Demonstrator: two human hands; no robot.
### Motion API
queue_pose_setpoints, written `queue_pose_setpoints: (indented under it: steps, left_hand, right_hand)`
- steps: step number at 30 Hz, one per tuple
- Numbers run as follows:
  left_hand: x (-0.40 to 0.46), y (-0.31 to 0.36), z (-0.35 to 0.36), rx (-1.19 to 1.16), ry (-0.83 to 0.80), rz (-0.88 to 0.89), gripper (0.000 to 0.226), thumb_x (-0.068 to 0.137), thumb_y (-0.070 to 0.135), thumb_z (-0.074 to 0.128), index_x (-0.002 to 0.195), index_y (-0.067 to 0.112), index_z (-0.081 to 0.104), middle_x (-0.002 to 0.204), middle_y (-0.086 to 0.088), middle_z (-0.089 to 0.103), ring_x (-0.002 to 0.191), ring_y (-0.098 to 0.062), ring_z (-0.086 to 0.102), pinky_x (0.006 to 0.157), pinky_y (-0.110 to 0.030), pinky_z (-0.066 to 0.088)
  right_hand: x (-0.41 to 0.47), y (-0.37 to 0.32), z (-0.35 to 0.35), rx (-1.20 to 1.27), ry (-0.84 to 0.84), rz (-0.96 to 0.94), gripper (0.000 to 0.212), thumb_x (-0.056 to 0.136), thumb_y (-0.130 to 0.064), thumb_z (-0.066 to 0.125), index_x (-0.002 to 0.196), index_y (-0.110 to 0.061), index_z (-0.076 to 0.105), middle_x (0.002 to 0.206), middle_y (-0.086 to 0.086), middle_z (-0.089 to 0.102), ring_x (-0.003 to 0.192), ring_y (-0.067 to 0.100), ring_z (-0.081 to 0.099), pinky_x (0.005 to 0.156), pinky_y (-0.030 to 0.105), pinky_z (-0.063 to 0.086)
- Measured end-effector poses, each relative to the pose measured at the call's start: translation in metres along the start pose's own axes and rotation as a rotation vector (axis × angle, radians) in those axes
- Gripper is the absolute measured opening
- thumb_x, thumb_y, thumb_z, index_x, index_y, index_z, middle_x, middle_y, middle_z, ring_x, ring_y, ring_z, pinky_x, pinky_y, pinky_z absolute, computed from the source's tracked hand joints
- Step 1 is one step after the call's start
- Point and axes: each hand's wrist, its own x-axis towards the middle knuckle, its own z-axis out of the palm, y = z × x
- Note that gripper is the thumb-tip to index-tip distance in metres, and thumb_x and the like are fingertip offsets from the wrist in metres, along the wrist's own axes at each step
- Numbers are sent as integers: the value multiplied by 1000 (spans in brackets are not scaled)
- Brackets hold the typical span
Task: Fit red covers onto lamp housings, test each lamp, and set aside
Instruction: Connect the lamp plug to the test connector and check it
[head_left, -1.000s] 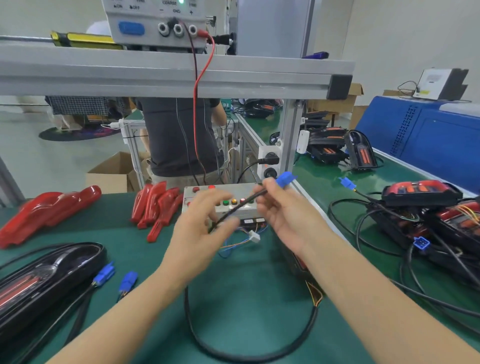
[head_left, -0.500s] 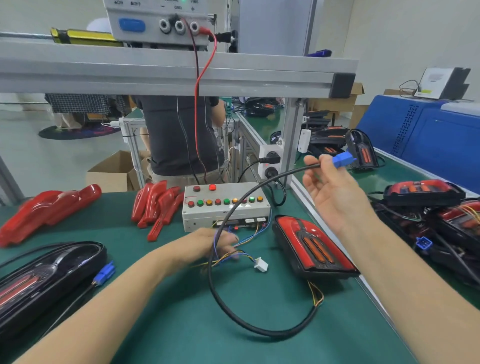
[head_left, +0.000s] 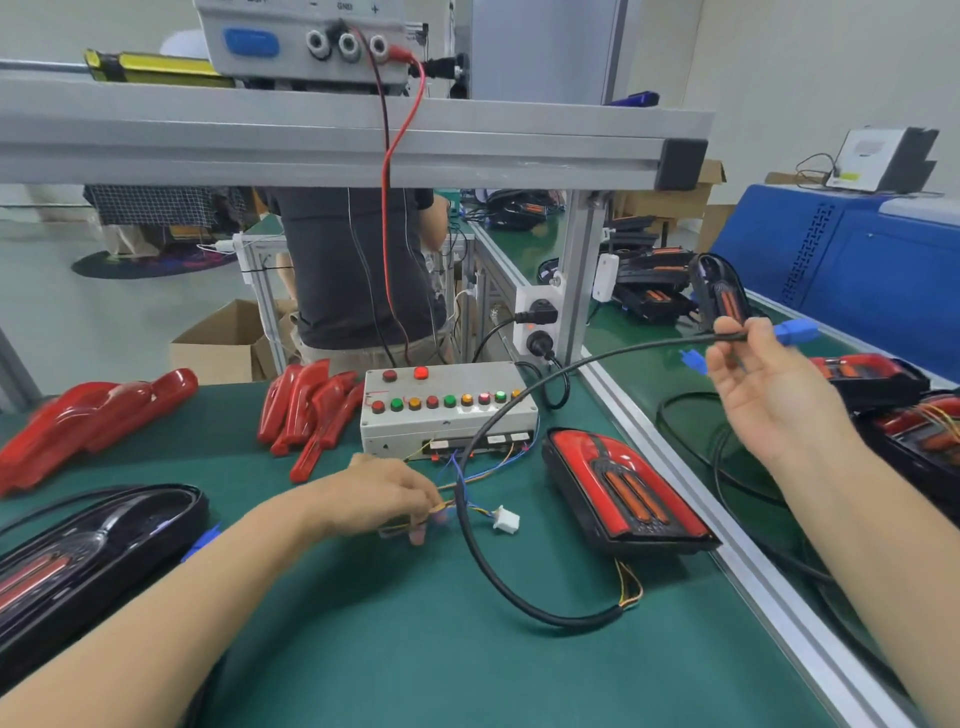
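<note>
Fingers of the right hand (head_left: 774, 384) are raised above the conveyor side and pinch the black cable (head_left: 483, 551) just behind its blue connector (head_left: 795, 331), which sticks out beyond the fingertips to the right. From that grip the cable runs down and to the left, passes in front of the test box (head_left: 447, 410), then curves in a wide loop on the green tabletop (head_left: 363, 649) and ends at the near end of the lamp (head_left: 623, 493), where thin coloured wires come out. This lamp, with its red cover already on the black housing, lies flat on the tabletop between the two hands, below the right hand and to the right of the left one. The left hand (head_left: 384, 496) rests low on the tabletop, its fingers closed on a bundle of thin coloured wires (head_left: 467, 493) that come from the front of the test box; a small white plug (head_left: 505, 518) hangs at the end of these wires, just to the right of the fingertips. Beyond the left hand, loose red covers (head_left: 306, 405) lie in a pile beside the test box, and more red covers (head_left: 93, 415) lie further left. Near the left forearm a black housing (head_left: 93, 551) without a cover lies on the tabletop. Beyond the right hand, other lamps (head_left: 872, 374) and cables lie on the conveyor.
</note>
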Motion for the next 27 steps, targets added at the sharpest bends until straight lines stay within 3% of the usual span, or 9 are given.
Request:
queue_pose_setpoints:
  steps: [3,6,8,12,16,18,21,24,27]
  left_hand:
    - [5,0,-1,172,99,-41,47,79,46,34,76,21,73,78,17,69,89,-13,58,92,-30,26]
    - [12,6,4,-41,157,-102,59,96,54,38,63,22,73,64,12,68,68,-13,54,76,-28,39]
    - [24,11,7,-229,152,-191,64,97,56,34,77,12,76,71,1,74,69,-17,56,76,-29,44]
    - [41,18,7,-257,26,-296,35,87,41,62,78,9,74,65,-2,70,45,-8,43,46,-18,32]
    - [45,21,5,-450,-103,-330,19,80,14,70,93,0,72,63,-5,63,43,-8,43,42,-16,32]
    - [45,18,5,-604,-180,-335,23,86,19,68,100,1,68,68,-5,68,42,-7,43,41,-15,35]
    - [41,18,5,-598,-265,-302,17,88,19,64,96,4,69,70,-4,70,41,-5,46,40,-13,37]
    - [42,20,5,-705,-76,-291,9,87,4,61,85,1,70,53,-1,60,37,-4,47,37,-14,36]
    - [45,26,0,-980,227,-206,17,88,1,57,99,-5,68,66,-2,63,48,-5,53,44,-17,44]
  right_hand:
    - [-7,3,-6,-96,-25,-17,17,103,-18,44,90,-16,55,77,-9,72,71,5,59,71,15,54]
    - [-18,11,-6,-195,-104,-33,19,103,-17,45,89,-15,58,83,-6,72,73,5,62,74,17,55]
    - [-26,16,-4,-213,-147,-43,19,102,-15,44,89,-15,57,87,-3,72,74,6,62,77,19,56]
    - [-37,23,4,-231,-222,-31,17,101,-13,45,90,-15,58,92,0,73,78,8,64,78,22,57]
    - [-44,30,5,-198,-267,-5,17,101,-11,45,91,-16,57,92,1,74,76,9,64,72,21,56]
    - [-46,32,5,-174,-271,0,17,100,-12,45,91,-16,58,92,2,74,76,9,65,72,21,56]
    - [-49,34,8,-144,-278,-3,16,100,-12,46,91,-15,58,92,2,74,76,10,65,73,21,56]
    - [-55,32,15,-154,-327,-28,13,97,-12,48,90,-15,59,90,3,73,75,10,64,73,22,56]
    - [-68,36,24,-192,-394,-42,11,88,-17,54,84,-16,64,89,4,73,75,11,63,72,22,57]
